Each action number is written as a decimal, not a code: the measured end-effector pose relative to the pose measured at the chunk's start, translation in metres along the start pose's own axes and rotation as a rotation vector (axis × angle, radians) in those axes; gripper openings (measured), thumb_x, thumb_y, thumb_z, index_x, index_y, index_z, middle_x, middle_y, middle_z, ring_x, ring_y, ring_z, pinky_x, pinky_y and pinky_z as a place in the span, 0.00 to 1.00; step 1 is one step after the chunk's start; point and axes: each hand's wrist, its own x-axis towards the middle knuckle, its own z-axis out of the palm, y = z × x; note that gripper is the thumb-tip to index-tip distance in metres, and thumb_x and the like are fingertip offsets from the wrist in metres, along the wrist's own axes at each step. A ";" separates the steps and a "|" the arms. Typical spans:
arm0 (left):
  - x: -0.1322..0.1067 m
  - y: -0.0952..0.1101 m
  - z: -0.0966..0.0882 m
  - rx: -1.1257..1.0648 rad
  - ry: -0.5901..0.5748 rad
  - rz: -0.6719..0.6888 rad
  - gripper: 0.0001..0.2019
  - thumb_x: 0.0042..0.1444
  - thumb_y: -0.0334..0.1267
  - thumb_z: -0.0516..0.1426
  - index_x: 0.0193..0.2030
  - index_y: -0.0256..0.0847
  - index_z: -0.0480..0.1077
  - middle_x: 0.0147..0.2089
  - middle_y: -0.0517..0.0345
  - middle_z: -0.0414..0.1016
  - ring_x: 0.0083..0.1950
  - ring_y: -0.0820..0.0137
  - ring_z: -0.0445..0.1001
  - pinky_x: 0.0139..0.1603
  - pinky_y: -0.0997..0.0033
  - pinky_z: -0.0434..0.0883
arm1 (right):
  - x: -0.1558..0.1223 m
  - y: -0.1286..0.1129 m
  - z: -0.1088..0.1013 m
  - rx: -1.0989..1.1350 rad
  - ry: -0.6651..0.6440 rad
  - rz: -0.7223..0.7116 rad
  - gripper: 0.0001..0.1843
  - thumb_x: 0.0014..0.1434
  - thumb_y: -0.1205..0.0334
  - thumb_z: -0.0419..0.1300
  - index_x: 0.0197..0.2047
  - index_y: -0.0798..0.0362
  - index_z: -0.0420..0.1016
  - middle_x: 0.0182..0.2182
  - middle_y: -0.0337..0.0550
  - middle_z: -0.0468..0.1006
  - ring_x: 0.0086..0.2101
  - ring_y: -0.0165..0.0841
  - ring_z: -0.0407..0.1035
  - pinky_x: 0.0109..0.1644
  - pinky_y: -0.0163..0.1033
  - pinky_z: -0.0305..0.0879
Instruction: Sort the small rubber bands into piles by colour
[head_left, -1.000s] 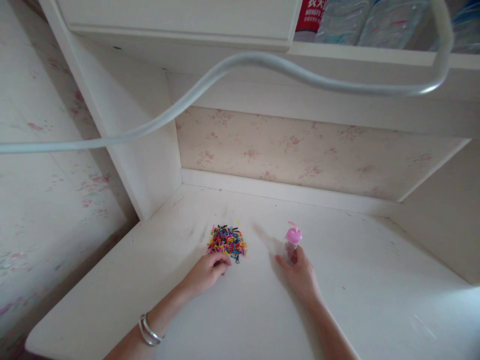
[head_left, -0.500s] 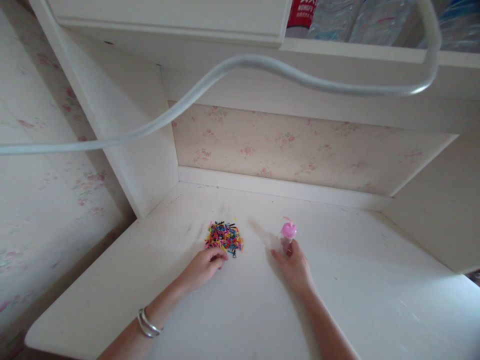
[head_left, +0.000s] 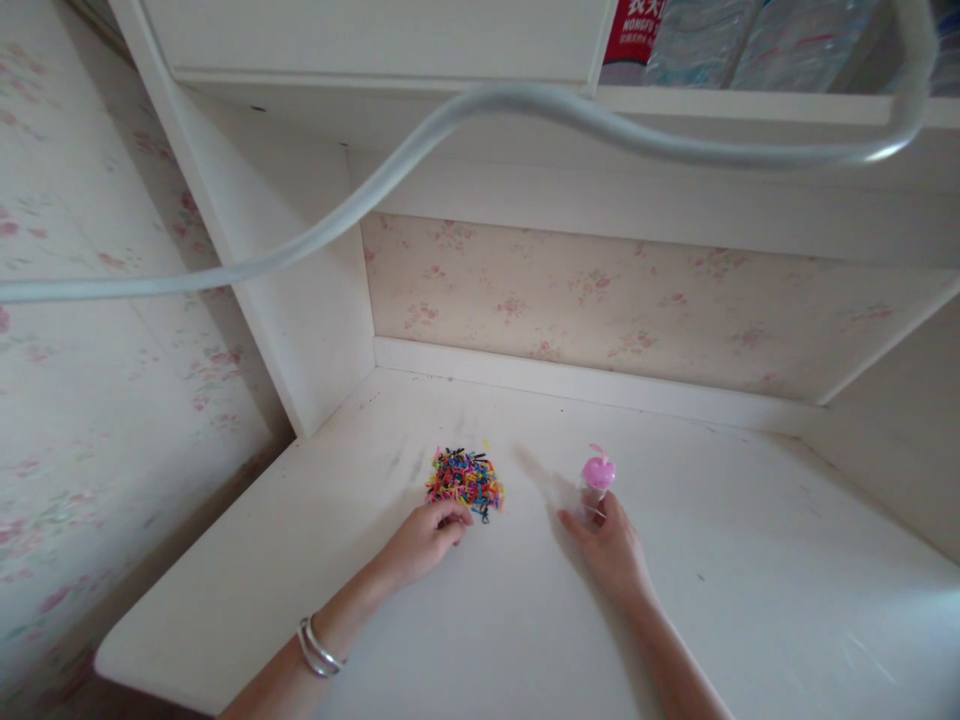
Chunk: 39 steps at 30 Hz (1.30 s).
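Observation:
A pile of tiny multicoloured strips (head_left: 466, 478), perhaps little rubber bands, lies on the white desk (head_left: 517, 620). My left hand (head_left: 431, 535) rests at the pile's near edge with its fingers curled in; whatever they hold, if anything, is hidden. To the right stands a small clear container (head_left: 592, 500) with a round pink lid (head_left: 599, 472) that has a thin pink piece on top. My right hand (head_left: 611, 545) holds the container low down, its fingers on the right and the thumb reaching out to the left. The container's contents cannot be made out.
A thick pale cable (head_left: 510, 98) crosses the view in front of the shelf. White side panels (head_left: 270, 260) and a floral back wall (head_left: 555, 290) enclose the desk. Wrapped bottles (head_left: 697, 45) sit on the upper right shelf. Silver bangles (head_left: 319, 648) circle my left wrist.
The whole scene has shifted slightly to the right as the camera turned a little left. Both hands, the pile and the container keep about the same places on the desk.

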 end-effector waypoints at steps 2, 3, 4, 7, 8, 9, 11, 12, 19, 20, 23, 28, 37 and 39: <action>0.001 -0.001 0.001 -0.031 0.005 0.003 0.13 0.53 0.38 0.51 0.41 0.38 0.72 0.30 0.61 0.70 0.32 0.71 0.67 0.34 0.74 0.61 | 0.000 0.001 0.000 0.003 0.001 -0.009 0.24 0.49 0.46 0.60 0.44 0.52 0.65 0.42 0.50 0.76 0.40 0.41 0.72 0.41 0.42 0.66; 0.001 -0.001 0.001 -0.046 0.005 0.002 0.13 0.54 0.38 0.51 0.42 0.38 0.71 0.30 0.61 0.69 0.32 0.71 0.67 0.34 0.74 0.61 | 0.000 0.002 0.001 0.003 0.004 -0.008 0.24 0.49 0.46 0.60 0.43 0.52 0.65 0.42 0.50 0.76 0.39 0.41 0.73 0.40 0.42 0.66; 0.001 -0.001 0.001 -0.055 0.005 0.000 0.13 0.54 0.39 0.51 0.43 0.38 0.71 0.30 0.61 0.69 0.32 0.71 0.66 0.33 0.74 0.61 | 0.000 0.003 0.001 0.003 0.008 -0.006 0.23 0.48 0.46 0.60 0.43 0.52 0.65 0.41 0.50 0.76 0.39 0.41 0.73 0.40 0.42 0.66; 0.000 -0.001 0.001 -0.046 0.004 0.007 0.12 0.54 0.40 0.51 0.42 0.39 0.70 0.29 0.62 0.68 0.30 0.72 0.65 0.32 0.74 0.60 | 0.001 0.005 0.002 0.017 0.013 -0.013 0.24 0.48 0.46 0.60 0.42 0.52 0.66 0.40 0.50 0.76 0.38 0.41 0.73 0.39 0.41 0.66; 0.000 0.000 0.001 -0.041 0.002 0.014 0.11 0.54 0.40 0.51 0.40 0.39 0.70 0.29 0.62 0.67 0.30 0.72 0.64 0.31 0.74 0.60 | 0.001 0.005 0.002 0.024 0.012 -0.019 0.24 0.48 0.46 0.60 0.43 0.52 0.66 0.40 0.49 0.76 0.38 0.40 0.73 0.39 0.41 0.66; 0.000 0.001 0.001 -0.039 0.000 0.020 0.10 0.54 0.40 0.51 0.38 0.39 0.69 0.29 0.62 0.67 0.30 0.72 0.64 0.31 0.74 0.60 | 0.000 0.005 0.002 0.028 0.012 -0.025 0.24 0.48 0.45 0.60 0.43 0.52 0.66 0.40 0.49 0.76 0.38 0.40 0.73 0.39 0.41 0.66; -0.001 0.002 0.000 -0.049 -0.008 0.022 0.08 0.54 0.40 0.50 0.34 0.40 0.66 0.28 0.63 0.65 0.30 0.73 0.63 0.32 0.74 0.60 | 0.000 0.005 0.003 0.025 0.013 -0.024 0.24 0.48 0.45 0.61 0.43 0.52 0.66 0.40 0.48 0.76 0.38 0.40 0.73 0.40 0.41 0.66; -0.001 0.003 0.000 -0.061 -0.012 0.019 0.07 0.54 0.40 0.50 0.34 0.40 0.65 0.28 0.64 0.64 0.30 0.73 0.63 0.32 0.74 0.60 | 0.000 0.005 0.003 0.023 0.012 -0.024 0.24 0.47 0.45 0.61 0.43 0.52 0.66 0.40 0.48 0.76 0.39 0.40 0.73 0.40 0.41 0.66; 0.000 -0.002 0.001 -0.065 -0.020 0.024 0.04 0.49 0.35 0.49 0.33 0.42 0.61 0.27 0.65 0.64 0.30 0.73 0.64 0.32 0.75 0.60 | 0.000 0.003 0.001 0.027 0.012 -0.010 0.25 0.47 0.44 0.60 0.42 0.53 0.66 0.41 0.50 0.76 0.39 0.40 0.73 0.40 0.41 0.66; 0.000 -0.003 0.001 -0.059 -0.020 0.026 0.03 0.48 0.34 0.49 0.32 0.42 0.60 0.26 0.65 0.63 0.30 0.73 0.63 0.32 0.75 0.59 | 0.001 0.003 0.001 0.027 0.008 -0.008 0.26 0.47 0.44 0.60 0.43 0.53 0.66 0.41 0.50 0.76 0.39 0.41 0.73 0.39 0.41 0.66; 0.000 -0.004 0.001 -0.043 -0.022 0.031 0.02 0.48 0.33 0.49 0.30 0.42 0.59 0.26 0.65 0.63 0.30 0.73 0.62 0.32 0.75 0.59 | 0.001 0.000 -0.001 0.011 -0.006 -0.005 0.26 0.47 0.44 0.60 0.43 0.52 0.66 0.40 0.49 0.76 0.39 0.41 0.72 0.39 0.41 0.65; 0.000 -0.002 0.000 -0.058 0.010 0.039 0.02 0.49 0.33 0.49 0.30 0.42 0.57 0.29 0.64 0.63 0.31 0.73 0.62 0.33 0.74 0.60 | 0.000 -0.005 -0.003 -0.003 0.001 -0.013 0.24 0.46 0.46 0.60 0.42 0.52 0.67 0.40 0.49 0.76 0.39 0.40 0.72 0.39 0.41 0.64; -0.002 0.006 -0.003 -0.033 0.036 -0.013 0.08 0.50 0.36 0.51 0.26 0.42 0.53 0.24 0.68 0.55 0.28 0.75 0.55 0.29 0.74 0.53 | 0.000 0.000 -0.003 0.078 -0.003 -0.024 0.36 0.42 0.44 0.65 0.51 0.54 0.65 0.45 0.51 0.73 0.42 0.41 0.70 0.46 0.45 0.66; -0.003 0.007 -0.005 -0.012 0.036 -0.016 0.10 0.50 0.38 0.52 0.25 0.42 0.51 0.23 0.69 0.52 0.27 0.75 0.53 0.28 0.74 0.52 | -0.003 0.000 -0.004 0.236 0.019 0.000 0.43 0.39 0.45 0.67 0.56 0.53 0.60 0.51 0.53 0.69 0.48 0.42 0.67 0.51 0.45 0.65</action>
